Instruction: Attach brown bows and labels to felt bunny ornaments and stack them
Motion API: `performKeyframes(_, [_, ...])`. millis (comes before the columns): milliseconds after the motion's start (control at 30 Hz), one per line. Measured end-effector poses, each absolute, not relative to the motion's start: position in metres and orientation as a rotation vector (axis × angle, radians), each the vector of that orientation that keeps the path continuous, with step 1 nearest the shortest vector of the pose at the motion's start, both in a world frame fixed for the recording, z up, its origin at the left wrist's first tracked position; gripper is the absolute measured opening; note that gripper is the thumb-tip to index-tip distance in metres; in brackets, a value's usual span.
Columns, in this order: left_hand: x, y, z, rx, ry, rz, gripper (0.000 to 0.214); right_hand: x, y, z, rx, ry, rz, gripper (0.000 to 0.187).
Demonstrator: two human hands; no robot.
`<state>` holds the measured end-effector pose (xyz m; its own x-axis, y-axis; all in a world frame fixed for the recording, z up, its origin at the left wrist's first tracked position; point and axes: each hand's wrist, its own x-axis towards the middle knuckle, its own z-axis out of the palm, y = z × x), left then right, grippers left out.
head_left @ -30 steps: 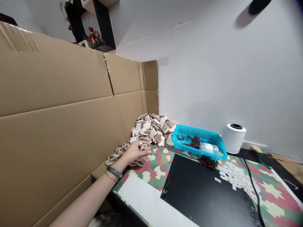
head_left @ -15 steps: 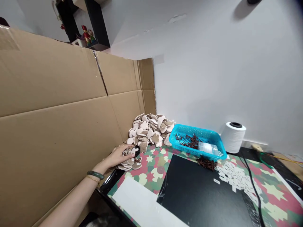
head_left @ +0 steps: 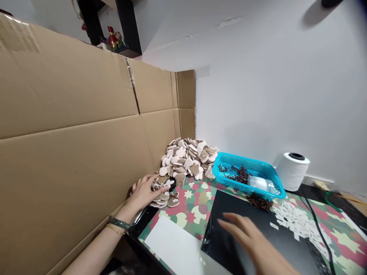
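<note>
**Left hand:** My left hand [head_left: 140,194] is lying curved over the small bowed pieces [head_left: 164,196], near the heap's near edge. I am touching them, but I cannot tell whether I am gripping any. I am wearing a green bangle [head_left: 119,222] and a thin gold bracelet [head_left: 114,229] on this wrist.

**Right hand:** My right hand [head_left: 246,238] is open, its fingers spread and blurred, above the one black sheet [head_left: 220,206]. I cannot tell whether it is touching the sheet.

**Pieces:** One large heap of rounded beige-and-brown cut-outs [head_left: 186,160] is sitting far left, against the cardboard wall [head_left: 71,152]. They look soft and fabric-like, too many to count. At least four bowed pieces are showing by my left hand.

**Basket:** One blue perforated plastic basket [head_left: 243,157] is standing right of the heap, holding dark red bits [head_left: 236,173] and one clear packet [head_left: 259,183].

**Mat:** One camouflage-patterned mat [head_left: 189,217] is carrying a dark red clump [head_left: 259,202], many white paper scraps [head_left: 298,223] and one white board [head_left: 172,244].

**Thread:** One white thread cone [head_left: 292,172] is standing far right.
</note>
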<state>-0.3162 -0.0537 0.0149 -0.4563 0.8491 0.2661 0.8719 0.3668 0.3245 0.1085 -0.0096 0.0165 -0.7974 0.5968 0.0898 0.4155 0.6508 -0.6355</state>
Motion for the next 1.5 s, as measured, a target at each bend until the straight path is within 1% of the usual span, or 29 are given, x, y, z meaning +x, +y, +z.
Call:
performKeyframes(67, [-0.315,-0.056,0.011,-1.547,-2.599,-0.667,0.076,0.036,-0.005,0.038,-0.785,-2.655,1.117,0.117])
performKeyframes(100, [-0.315,-0.057,0.008,-1.521,-2.616,-0.676,0.078,0.001,-0.003,0.043,-0.778,-2.677,1.185,0.130])
performKeyframes(133, [-0.315,-0.058,0.006,-1.505,-2.631,-0.685,0.079,-0.032,-0.001,0.043,-0.774,-2.681,1.225,0.137])
performKeyframes(233, [-0.315,-0.059,0.000,-1.494,-2.658,-0.688,0.081,-0.112,0.006,0.029,-0.889,-2.705,1.102,0.151])
performKeyframes(333, [-0.314,-0.058,-0.005,-1.448,-2.667,-0.666,0.074,-0.160,0.013,0.013,-0.998,-2.700,0.980,0.157])
performKeyframes(467, [-0.314,-0.060,-0.009,-1.359,-2.659,-0.641,0.065,-0.184,0.017,0.007,-0.962,-2.725,0.875,0.151])
performKeyframes(533, [-0.315,-0.064,-0.010,-1.342,-2.592,-0.638,0.061,-0.186,0.016,0.006,-0.975,-2.734,0.860,0.151])
performKeyframes(633, [-0.317,-0.074,-0.009,-1.324,-2.522,-0.662,0.059,-0.184,0.015,0.005,-0.993,-2.682,0.905,0.154])
performKeyframes(800, [-0.315,-0.080,-0.009,-1.285,-2.718,-0.845,0.060,-0.178,0.013,0.001,-0.970,-2.497,1.046,0.151])
performKeyframes(867, [-0.312,-0.078,-0.010,-1.289,-2.707,-0.910,0.060,-0.179,0.010,0.001,-0.988,-2.502,1.034,0.147])
performKeyframes(967, [-0.307,-0.073,-0.012,-1.313,-2.677,-0.962,0.054,-0.183,0.002,0.001,-1.028,-2.611,0.902,0.138])
performKeyframes(1067, [-0.303,-0.070,-0.013,-1.358,-2.643,-1.012,0.046,-0.187,-0.002,-0.001,-1.019,-2.668,0.740,0.125])
performKeyframes(1200, [-0.298,-0.067,-0.014,-1.379,-2.620,-1.019,0.045,-0.188,-0.001,-0.007,-0.956,-2.635,0.602,0.107])
performKeyframes(1367, [-0.297,-0.078,0.000,-1.449,-2.635,-0.952,0.048,-0.183,0.006,-0.013,-0.883,-2.663,0.512,0.102])
performKeyframes(1500, [-0.298,-0.132,0.028,-1.500,-2.592,-0.879,0.049,-0.182,0.011,-0.018,-0.837,-2.695,0.453,0.095])
